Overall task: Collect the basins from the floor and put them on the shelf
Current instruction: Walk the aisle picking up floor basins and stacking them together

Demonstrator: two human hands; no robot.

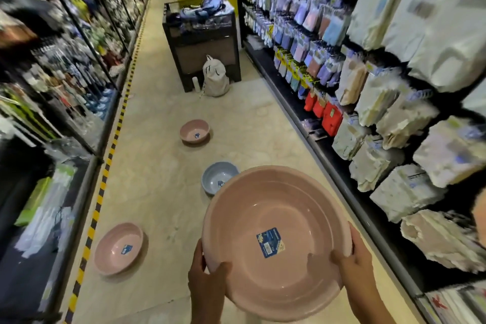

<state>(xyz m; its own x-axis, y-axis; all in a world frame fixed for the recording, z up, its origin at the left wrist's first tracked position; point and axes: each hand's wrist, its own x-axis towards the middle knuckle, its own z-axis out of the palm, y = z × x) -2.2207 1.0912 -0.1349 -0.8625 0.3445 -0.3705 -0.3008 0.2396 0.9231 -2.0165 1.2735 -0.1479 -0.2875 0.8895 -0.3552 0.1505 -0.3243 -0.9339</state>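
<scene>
Blurred shelves [394,87]; held basin [276,239] partly hides blue basin [217,179].

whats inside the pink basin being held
Only a blue label stuck to the bottom of the held pink basin; otherwise it is empty. Left hand and right hand cover parts of its rim.

Pink basin [276,218] (two-handed), aisle floor [163,192]
</scene>
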